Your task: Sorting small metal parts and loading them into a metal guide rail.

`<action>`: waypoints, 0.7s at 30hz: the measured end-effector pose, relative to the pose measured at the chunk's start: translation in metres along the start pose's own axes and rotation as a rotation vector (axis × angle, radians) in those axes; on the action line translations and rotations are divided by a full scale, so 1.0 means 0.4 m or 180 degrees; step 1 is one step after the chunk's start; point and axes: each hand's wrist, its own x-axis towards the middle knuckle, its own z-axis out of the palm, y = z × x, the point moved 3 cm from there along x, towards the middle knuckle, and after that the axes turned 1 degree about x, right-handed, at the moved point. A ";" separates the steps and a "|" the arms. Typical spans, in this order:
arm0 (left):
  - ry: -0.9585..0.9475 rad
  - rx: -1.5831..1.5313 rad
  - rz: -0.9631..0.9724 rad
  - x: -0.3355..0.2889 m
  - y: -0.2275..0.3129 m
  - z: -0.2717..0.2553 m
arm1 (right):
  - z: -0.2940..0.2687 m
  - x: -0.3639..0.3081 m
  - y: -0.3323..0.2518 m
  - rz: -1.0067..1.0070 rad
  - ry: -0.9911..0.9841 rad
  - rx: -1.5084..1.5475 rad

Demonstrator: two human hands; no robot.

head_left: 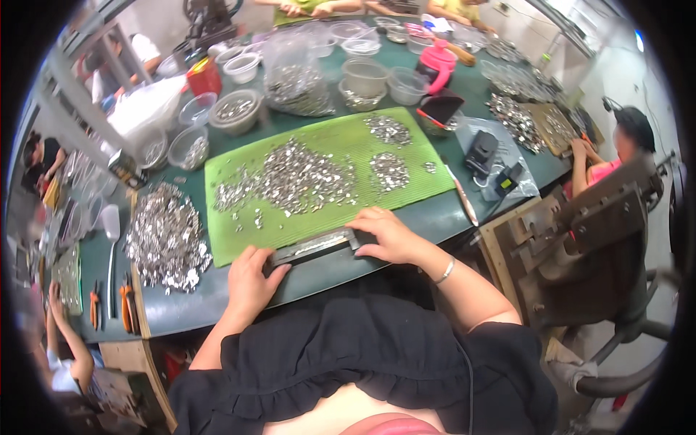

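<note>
A narrow metal bar (315,246) lies along the front edge of the green ribbed mat (333,130), with a row of small shiny pieces on it. My left hand (250,284) is closed on its left end. At the right end, my right hand (386,236) grips a small metal block (353,240) between thumb and fingers. Beyond the bar, a large heap of small silvery metal pieces (304,177) covers the middle of the mat. Two smaller heaps, a far one (389,130) and a nearer one (390,172), sit at its right.
A tall metal heap (168,239) lies left of the mat, beside pliers (128,304) and a white scoop (111,225). Behind stand a filled clear bag (297,90) and a pink-lidded cup (436,65). A knife (462,196) lies right; a co-worker (627,141) sits beyond.
</note>
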 end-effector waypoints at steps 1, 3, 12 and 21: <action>-0.0186 -0.0033 -0.0162 0.001 -0.002 0.006 | -0.001 0.005 0.002 0.0065 -0.0045 -0.0014; -0.0226 -0.0058 -0.0010 0.013 -0.002 0.014 | -0.005 -0.001 0.009 0.0148 -0.0027 0.0141; -0.1033 -0.0643 0.1211 0.233 0.277 0.087 | -0.230 -0.306 -0.058 0.1199 0.1119 0.1965; -0.1645 -0.1708 0.3536 0.472 0.896 0.452 | -0.288 -0.766 -0.133 0.1787 0.4178 0.1079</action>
